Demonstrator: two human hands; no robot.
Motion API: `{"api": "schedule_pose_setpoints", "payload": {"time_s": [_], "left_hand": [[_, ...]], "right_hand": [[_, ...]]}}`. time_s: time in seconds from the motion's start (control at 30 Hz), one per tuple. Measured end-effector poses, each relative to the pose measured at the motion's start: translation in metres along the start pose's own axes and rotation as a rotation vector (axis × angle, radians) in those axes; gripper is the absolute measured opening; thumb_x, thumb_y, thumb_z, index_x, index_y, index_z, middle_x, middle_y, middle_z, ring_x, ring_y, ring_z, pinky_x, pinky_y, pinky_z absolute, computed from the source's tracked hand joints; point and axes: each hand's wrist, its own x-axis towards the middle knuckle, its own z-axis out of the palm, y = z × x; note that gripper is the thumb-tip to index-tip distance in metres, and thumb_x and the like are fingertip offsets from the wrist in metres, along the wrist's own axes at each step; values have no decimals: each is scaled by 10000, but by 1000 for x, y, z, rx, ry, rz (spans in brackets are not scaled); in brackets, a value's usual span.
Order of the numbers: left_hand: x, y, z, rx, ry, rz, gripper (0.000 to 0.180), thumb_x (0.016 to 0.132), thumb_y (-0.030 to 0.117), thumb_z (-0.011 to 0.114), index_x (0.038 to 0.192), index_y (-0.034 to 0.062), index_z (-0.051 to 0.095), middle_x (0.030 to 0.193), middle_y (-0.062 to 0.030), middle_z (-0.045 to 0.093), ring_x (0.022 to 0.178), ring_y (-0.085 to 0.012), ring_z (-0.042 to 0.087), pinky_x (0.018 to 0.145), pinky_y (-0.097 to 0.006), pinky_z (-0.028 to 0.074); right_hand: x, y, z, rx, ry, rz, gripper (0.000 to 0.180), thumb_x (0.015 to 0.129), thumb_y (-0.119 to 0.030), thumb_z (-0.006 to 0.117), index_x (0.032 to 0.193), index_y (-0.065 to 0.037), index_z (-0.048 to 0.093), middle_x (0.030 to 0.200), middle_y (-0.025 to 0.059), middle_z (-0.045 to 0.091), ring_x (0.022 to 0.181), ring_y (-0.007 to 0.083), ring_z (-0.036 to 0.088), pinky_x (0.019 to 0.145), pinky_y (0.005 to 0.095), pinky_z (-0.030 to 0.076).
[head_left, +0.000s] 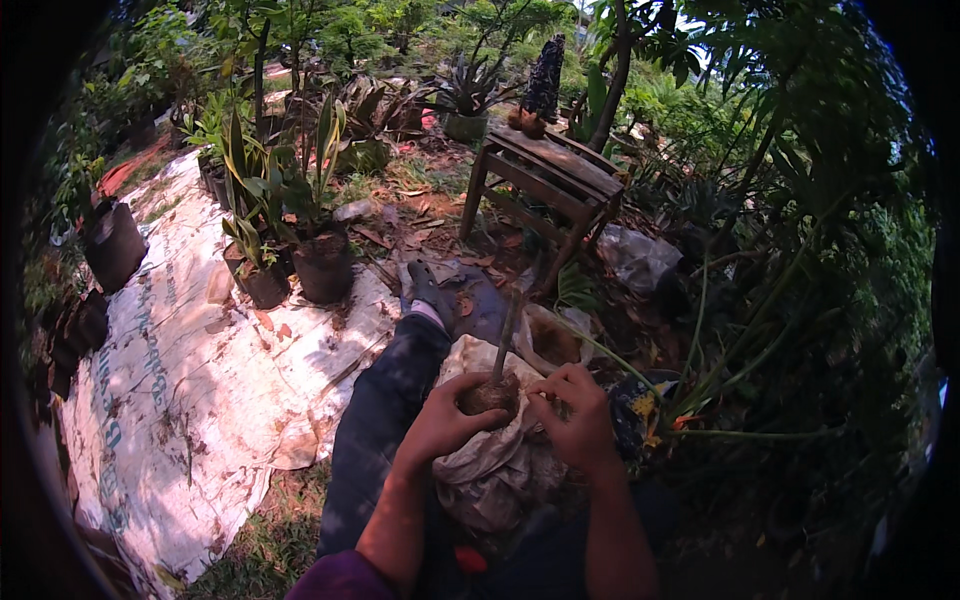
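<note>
A brown, rounded root ball [488,397] with a bare grey-brown stem [508,335] rising from it sits in the grip of my left hand [442,420]. The fingers wrap its left side, the thumb lying across the near side. Just to its right, my right hand [577,415] is closed, thumb and fingertips pinched together near the ball. What those fingertips hold, if anything, is too small to make out. Under both hands bunches a pale, dirty cloth-like sack [500,480], lying between my legs.
A wooden stool [560,165] stands ahead, bearing a dark wrapped bundle [542,80]. Leftward spreads a white printed sheet [220,380] with potted snake plants [325,265] at its far side. An open plastic bag [552,338] lies past my hands. Leafy stalks [740,345] crowd the right.
</note>
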Motion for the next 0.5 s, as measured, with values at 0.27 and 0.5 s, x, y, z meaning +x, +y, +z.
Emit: {"api": "schedule_pose_setpoints", "payload": {"time_s": [0.27, 0.5], "left_hand": [[4, -6, 9, -322, -346, 192, 724, 787, 147, 803, 1434, 4, 513, 1345, -125, 622, 1232, -200, 584, 1065, -350, 453], [0, 1, 19, -1087, -310, 257, 803, 840, 213, 790, 1496, -18, 389, 1407, -174, 554, 1294, -289, 571, 1114, -429, 448]], "right_hand": [[-2, 23, 1, 42, 87, 293, 108, 824, -47, 733, 902, 24, 715, 840, 113, 663, 762, 219, 651, 713, 338, 503], [-3, 22, 9, 131, -66, 186, 165, 850, -108, 747, 924, 35, 712, 891, 129, 691, 826, 242, 688, 742, 340, 520]]}}
